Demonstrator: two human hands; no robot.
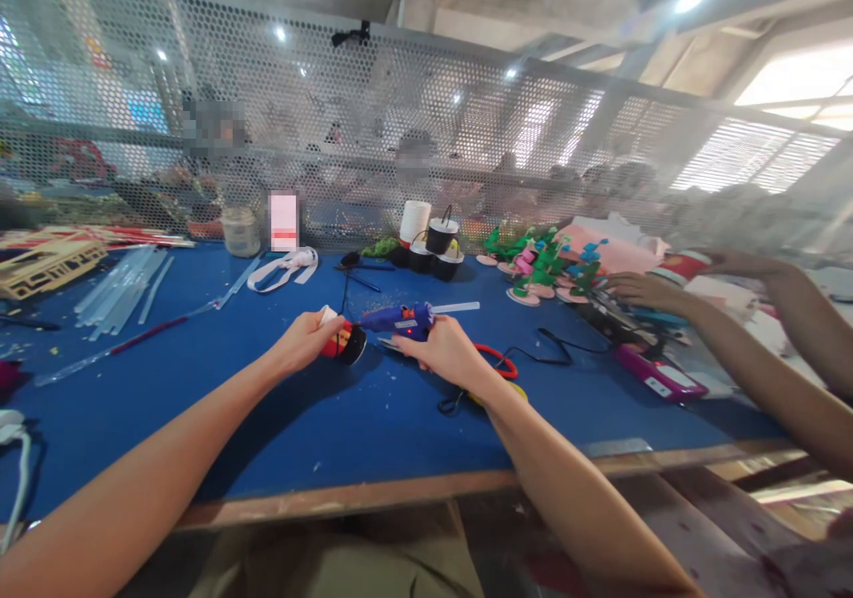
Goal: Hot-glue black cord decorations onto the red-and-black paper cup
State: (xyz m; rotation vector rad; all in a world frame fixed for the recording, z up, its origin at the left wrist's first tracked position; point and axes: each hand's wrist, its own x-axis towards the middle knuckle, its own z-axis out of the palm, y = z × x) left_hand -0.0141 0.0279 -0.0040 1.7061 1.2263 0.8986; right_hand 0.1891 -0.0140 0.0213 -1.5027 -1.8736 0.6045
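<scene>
My left hand [305, 338] is closed around a small red and black cup-shaped piece [345, 343], held just above the blue table [280, 420]. My right hand [448, 352] grips a blue hot glue gun [400, 318]. Its nozzle points left at the piece, and a clear glue stick [454, 307] juts out of its back. The gun's black cord [533, 355] trails off to the right across the table.
Clear glue sticks [123, 285] and wooden pieces [46, 265] lie at the far left. Small black cups [436, 247] and a white roll [414, 221] stand by the mesh screen. Another person's arms [733, 331] reach over green and pink foam figures [543, 265]. Red-handled scissors [498, 362] lie behind my right hand.
</scene>
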